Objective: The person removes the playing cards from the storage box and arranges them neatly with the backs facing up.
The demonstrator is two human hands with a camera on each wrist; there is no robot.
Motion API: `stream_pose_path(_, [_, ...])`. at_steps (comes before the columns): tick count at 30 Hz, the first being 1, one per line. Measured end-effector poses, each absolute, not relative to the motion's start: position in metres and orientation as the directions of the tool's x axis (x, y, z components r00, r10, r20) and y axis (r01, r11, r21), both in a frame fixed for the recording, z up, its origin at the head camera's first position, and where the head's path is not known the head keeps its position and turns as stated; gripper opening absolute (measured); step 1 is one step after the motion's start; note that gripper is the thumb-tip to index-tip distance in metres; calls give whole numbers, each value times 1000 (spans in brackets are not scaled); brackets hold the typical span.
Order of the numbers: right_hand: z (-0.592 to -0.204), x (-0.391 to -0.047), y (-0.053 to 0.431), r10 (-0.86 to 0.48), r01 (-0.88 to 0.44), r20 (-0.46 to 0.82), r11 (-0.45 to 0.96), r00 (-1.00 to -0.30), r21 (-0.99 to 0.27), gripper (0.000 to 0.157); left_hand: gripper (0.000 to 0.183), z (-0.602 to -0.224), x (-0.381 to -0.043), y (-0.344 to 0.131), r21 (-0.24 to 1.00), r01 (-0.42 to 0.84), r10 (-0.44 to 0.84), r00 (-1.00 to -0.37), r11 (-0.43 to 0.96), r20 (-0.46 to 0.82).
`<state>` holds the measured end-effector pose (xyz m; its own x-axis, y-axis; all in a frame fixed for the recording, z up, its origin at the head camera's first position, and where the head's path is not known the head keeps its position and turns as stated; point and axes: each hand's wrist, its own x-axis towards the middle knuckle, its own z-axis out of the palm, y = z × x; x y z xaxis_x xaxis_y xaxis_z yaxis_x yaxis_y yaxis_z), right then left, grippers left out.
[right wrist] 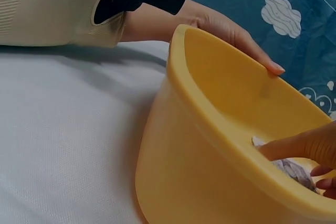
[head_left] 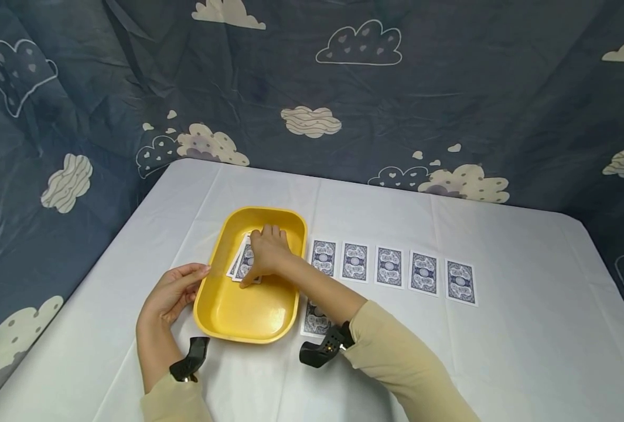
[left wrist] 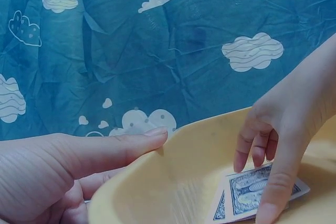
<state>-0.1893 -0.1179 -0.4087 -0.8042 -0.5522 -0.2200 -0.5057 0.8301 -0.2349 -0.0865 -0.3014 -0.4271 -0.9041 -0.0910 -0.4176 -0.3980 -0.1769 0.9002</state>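
1. Dark blue fabric [head_left: 69, 135] printed with pale clouds hangs at the far left and runs along the back of the table.
2. A beige left sleeve [head_left: 171, 401] comes up from the near edge, with a black wrist camera [head_left: 190, 358] just above its cuff.
3. The left hand [head_left: 170, 293] is partly closed at the left side of the yellow basin [head_left: 238, 316]: its thumb lies on the rim and the other fingers bend against the outer wall, so that it holds the edge lightly.
4. The basin stands on the table, left of the middle, longer from near to far than across.
5. Inside it, towards the far half, lie overlapping cards [head_left: 245, 261], at least two, the top one with its blue-and-white patterned side up; the hand above hides part of them.
6. The right hand [head_left: 270, 253] reaches over the basin's right rim, thumb and fingers well parted and bent down around the top card. The thumb is at its near edge; whether the fingers grip it, I cannot tell.
7. Just right of the basin, a single card [head_left: 314, 320] lies partly covered by the right forearm.
8. Farther back, a row of five cards [head_left: 389, 266], patterned sides up and set apart, stretches rightward, the leftmost partly behind the forearm.
9. White cloth [head_left: 533, 316] covers the table, reaching beyond the row on the right.
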Motion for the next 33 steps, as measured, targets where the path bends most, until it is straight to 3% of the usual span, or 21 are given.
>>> stream_pose_path(5, [-399,-188,-110,-566,-493,-203,810,-799,-318,83,6,-426,-88,-298,901,-395,-82,-907,-181,-414])
stream_pose_path(10, [-378,-188,-93,-591,-509,-116,766,-799,-394,96,7,-426,-88,-296,897,-407,-83,-901,-172,-425])
stream_pose_path(19, [-341,-187,-12,-534,-510,78,739,-842,-441,97,8,-427,-85,-295,892,-430,-91,-892,-138,-443])
stream_pose_path(27, [-335,-179,58,-443,-435,86,793,-892,-426,96,6,-423,-84,-297,894,-421,-85,-896,-153,-436])
stream_pose_path(33, [-364,-157,89,-505,-479,29,795,-862,-373,97,7,-422,-83,-295,884,-440,-95,-884,-155,-457])
